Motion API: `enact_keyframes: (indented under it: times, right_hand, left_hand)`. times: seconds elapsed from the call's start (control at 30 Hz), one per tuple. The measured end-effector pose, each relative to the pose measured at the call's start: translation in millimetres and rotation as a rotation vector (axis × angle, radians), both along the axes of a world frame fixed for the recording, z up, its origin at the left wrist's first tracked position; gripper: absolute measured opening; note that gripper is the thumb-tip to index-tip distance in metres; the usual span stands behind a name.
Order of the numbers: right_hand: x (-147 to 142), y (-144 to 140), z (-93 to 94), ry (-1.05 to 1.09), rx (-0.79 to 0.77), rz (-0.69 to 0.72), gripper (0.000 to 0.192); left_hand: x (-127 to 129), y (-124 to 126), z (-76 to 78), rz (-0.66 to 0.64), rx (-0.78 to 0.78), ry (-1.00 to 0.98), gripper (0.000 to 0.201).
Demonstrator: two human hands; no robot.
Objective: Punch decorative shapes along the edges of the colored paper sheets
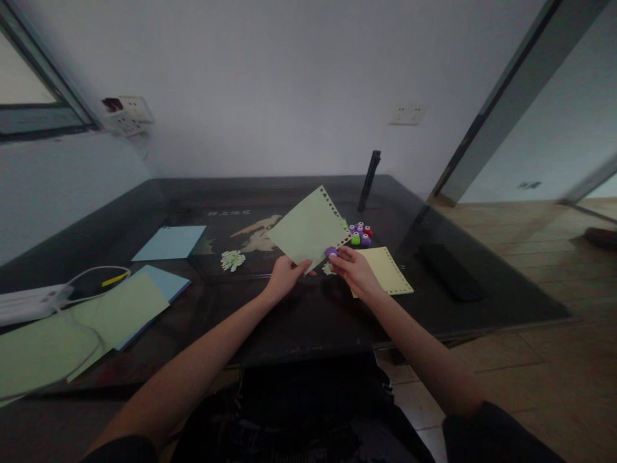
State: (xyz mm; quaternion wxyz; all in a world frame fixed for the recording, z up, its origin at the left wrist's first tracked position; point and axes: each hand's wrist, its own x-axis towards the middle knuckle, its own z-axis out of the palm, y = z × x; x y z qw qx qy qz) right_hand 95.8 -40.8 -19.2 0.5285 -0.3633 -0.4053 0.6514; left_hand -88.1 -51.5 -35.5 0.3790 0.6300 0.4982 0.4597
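Note:
A pale green sheet of paper [307, 230] with punched shapes along its right edge is tilted above the table. Its lower corner is pinched by my left hand [284, 279]. At the sheet's right corner, my right hand [359, 273] grips a small purple craft punch [330, 252] between thumb and fingers. Whether paper sits in the punch's slot I cannot tell. Beyond that hand stand several purple, red and green punches [360, 234] in a cluster. A pale yellow sheet [388, 273], also punched along its edges, lies partly beneath my right hand.
Small paper cut-outs [232, 260] form a pile left of my hands. Blue paper [169, 243] and large green sheets [120, 308] lie at left, beside a white power strip [33, 305] with cables. A black upright stick [369, 180] and a dark flat object [452, 272] are at right.

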Motion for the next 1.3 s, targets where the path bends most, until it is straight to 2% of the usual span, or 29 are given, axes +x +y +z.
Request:
enact_keyframes:
  times: [0.3,0.7,1.3]
  right_hand:
    - [-2.6,-0.3,-1.8,0.017,0.018,-0.03,0.033]
    - [-2.6,0.1,-3.3,-0.018,0.021,-0.04,0.035]
    - [-2.1,-1.0,-2.8,-0.001,0.019,-0.012,0.035]
  left_hand:
    - [0.5,2.3,-9.7,0.023,0.007,0.016,0.035]
    - [0.5,-1.9,-4.4,0.047,0.038,0.126,0.031]
    - [0.1,-0.1,-7.0,0.046,0.043,0.136,0.03]
